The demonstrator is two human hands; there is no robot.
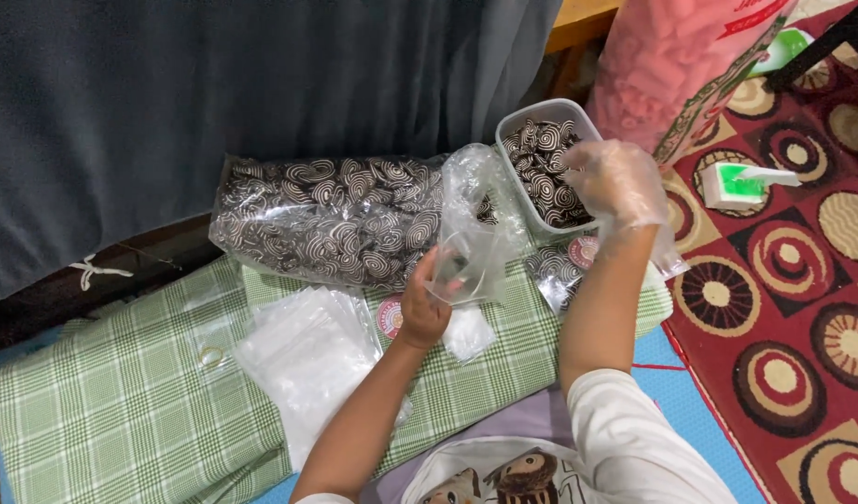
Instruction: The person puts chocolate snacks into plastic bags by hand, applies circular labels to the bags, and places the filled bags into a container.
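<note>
Green checked cloth (130, 392) covers the floor. On its far right edge stands a clear plastic tub of swirl-patterned biscuits (544, 161); the gloved right hand (615, 182) curls loosely over it, holding unclear. Bare left hand (423, 303) pinches an open small clear plastic bag (475, 233), left of the tub.

Left hand (423, 303) pinched shut; gloved right hand (617, 182) reaches forward, fingers spread.

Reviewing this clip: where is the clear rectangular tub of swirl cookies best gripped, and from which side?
Probably by its long side walls near the rim, coming from above the clear tub. It stands upright and open-topped, the big cookie bag crowds its left, and the gloved right hand hovers over its right edge, so the top is freest.
</note>
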